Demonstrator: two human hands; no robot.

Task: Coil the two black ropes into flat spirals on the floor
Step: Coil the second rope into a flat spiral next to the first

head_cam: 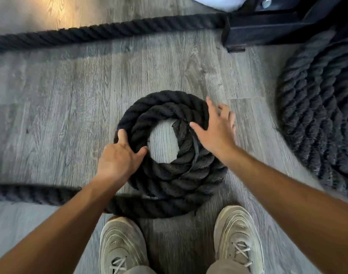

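1. The wood-plank floor (50, 115) is carrying everything; no containers are showing, so nothing is sitting inside anything.
2. A finished coil (323, 115) is lying flat at the right edge, partly cut off by the frame, beside a black frame base (278, 26). A straight run of rope (90, 34) is stretching from that base toward the left.
3. The small coil (169, 155) is lying in front of the person's shoes (238, 234), only a few turns wide, with bare floor showing in its middle. Its loose tail (31, 192) is running off to the left.
4. The left hand (119, 159) is gripping the coil's left side, thumb hooked inside the ring and fingers curling over the outer turn.
5. The right hand (216, 131) is spreading released, fingers straight, over the coil's right side where the frayed rope end sits; whether it is pressing down I cannot tell.
6. To do this step well, I judge: keep turning the coil flat while pressing each new turn snug against the last, feeding the tail without letting turns ride up.
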